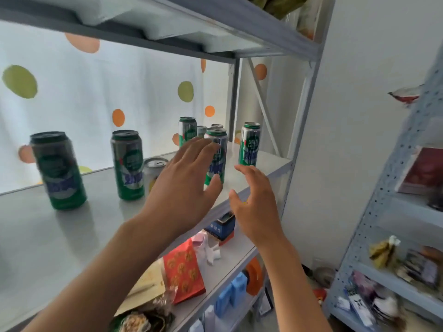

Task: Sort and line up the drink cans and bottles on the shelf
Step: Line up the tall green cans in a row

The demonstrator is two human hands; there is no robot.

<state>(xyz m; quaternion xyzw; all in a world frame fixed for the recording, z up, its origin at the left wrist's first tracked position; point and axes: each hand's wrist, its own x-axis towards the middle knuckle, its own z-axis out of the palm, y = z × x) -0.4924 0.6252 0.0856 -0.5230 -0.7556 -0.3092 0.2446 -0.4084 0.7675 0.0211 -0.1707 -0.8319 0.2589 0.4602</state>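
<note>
Several tall green cans stand on the grey shelf (43, 236): one at the far left (58, 171), one beside it (128, 164), one in the middle (218, 149), one at the right edge (249, 144), one further back (187, 128). A short silver can (153, 168) stands partly behind my left hand. Two more silver tops (201, 130) show at the back. My left hand (187, 183) hovers with fingers spread in front of the middle can, holding nothing. My right hand (254, 202) is open near the shelf's front edge, below the right can.
A lower shelf (239, 250) holds a red printed packet (184, 269), a small blue box (223, 226) and snack bags. Another grey rack (359, 236) with assorted items stands to the right. An upper shelf (239, 27) hangs close overhead. A dotted curtain (84, 97) is behind.
</note>
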